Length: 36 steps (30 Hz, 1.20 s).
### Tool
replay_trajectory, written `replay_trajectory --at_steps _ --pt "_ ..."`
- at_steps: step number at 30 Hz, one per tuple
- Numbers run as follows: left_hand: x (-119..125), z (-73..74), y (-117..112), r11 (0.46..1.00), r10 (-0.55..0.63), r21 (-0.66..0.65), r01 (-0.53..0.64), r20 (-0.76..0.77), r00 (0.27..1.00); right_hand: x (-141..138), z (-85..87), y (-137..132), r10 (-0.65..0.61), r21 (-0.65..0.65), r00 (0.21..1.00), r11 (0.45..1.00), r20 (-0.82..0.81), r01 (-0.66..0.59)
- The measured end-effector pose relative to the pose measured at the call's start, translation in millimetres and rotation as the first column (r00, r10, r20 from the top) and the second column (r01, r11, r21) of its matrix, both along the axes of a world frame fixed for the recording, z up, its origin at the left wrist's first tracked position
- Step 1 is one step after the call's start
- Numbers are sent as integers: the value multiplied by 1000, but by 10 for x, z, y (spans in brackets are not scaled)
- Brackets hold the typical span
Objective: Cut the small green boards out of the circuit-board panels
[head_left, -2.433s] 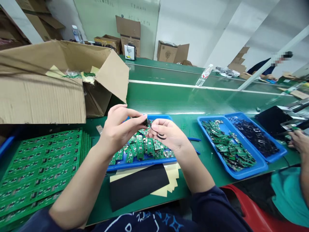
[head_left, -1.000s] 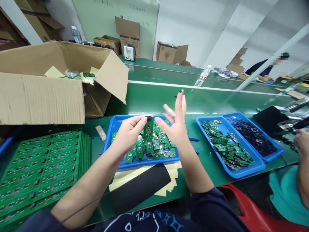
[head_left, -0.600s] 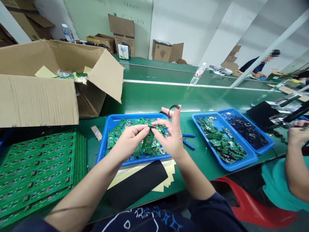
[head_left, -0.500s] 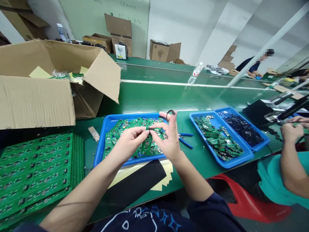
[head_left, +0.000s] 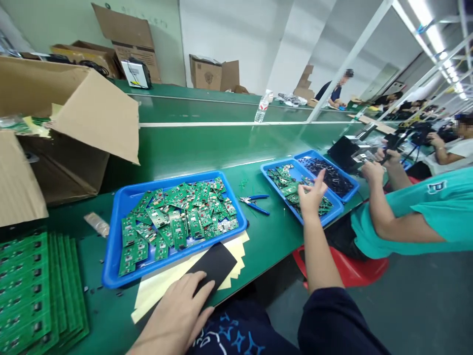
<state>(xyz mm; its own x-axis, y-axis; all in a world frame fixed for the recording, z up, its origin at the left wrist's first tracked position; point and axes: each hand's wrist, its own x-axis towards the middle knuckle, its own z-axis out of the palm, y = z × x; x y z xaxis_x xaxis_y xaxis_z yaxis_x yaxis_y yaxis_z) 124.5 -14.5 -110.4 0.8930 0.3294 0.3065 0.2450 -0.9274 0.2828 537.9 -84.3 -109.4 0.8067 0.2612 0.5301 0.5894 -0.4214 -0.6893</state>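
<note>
My left hand lies flat with its fingers spread on a black sheet, which rests over yellow paper sheets. Over the right-hand blue tray of green boards, my right hand is pinched at thumb and fingers, one finger raised. A small green circuit board meets its fingertips. In front of me stands a larger blue tray with many loose small circuit boards. Blue-handled cutters lie between the two trays.
Stacked green board panels stand at the left, below an open cardboard box. A third blue tray holds small black parts. A co-worker in a teal shirt sits at the right. A water bottle stands farther back.
My hands have parted from working together on a circuit board above the large tray. The left came down onto the black sheet; the right moved to the right-hand tray. The view turned right.
</note>
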Motion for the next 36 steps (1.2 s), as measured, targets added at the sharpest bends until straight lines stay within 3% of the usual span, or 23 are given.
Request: replay_trajectory --at_steps 4,6,8,10,12,14,16,17,18,21,24,28,31,32,34,36 --pt "-186 -358 30 994 -51 96 58 -76 996 374 -74 -202 -148 -233 989 962 -5 143" --pt "-239 -423 90 994 -64 88 71 -83 995 383 -57 -194 -217 -316 974 922 60 225" --pt "-282 -434 148 995 -58 70 66 -108 992 262 -23 -98 -202 -286 974 932 103 224" --pt "-311 -408 189 995 -60 68 69 -123 991 -9 -2 84 -24 -189 997 981 74 37" --pt "-306 -342 207 997 -44 63 51 -103 994 -412 -10 325 287 -112 958 952 12 -284" --pt "-251 -226 209 1000 -15 24 18 -85 996 -876 -41 585 578 -77 814 811 -47 -580" --pt "-143 -69 208 999 -18 -41 15 -89 996 -1296 -74 827 746 -96 658 651 -102 -753" --pt "-73 15 213 997 -39 -71 33 -82 996 -1464 -89 932 777 -118 618 607 -119 -786" --pt "3 96 223 994 -59 -100 52 -67 996 -1598 -101 1025 777 -140 615 600 -131 -788" --pt "232 263 283 980 -74 -185 69 -21 997 -1813 -136 1225 731 -153 664 647 -155 -747" --pt "384 271 354 942 -76 -320 106 106 991 -1835 -155 1308 720 -79 678 675 -146 -734" --pt "407 134 395 866 24 -487 113 267 963 -1763 -53 1260 689 108 709 724 -152 -681" --pt "375 65 411 776 225 -629 31 323 919 -1812 100 1155 706 270 670 707 -227 -654" --pt "371 61 422 706 323 -708 7 331 887 -1872 142 1119 730 319 634 682 -255 -658" --pt "378 73 453 509 505 -861 8 306 807 -2046 190 1058 785 409 548 619 -290 -670" --pt "390 98 489 331 598 -942 55 255 760 -2242 183 1016 835 466 469 550 -289 -693"
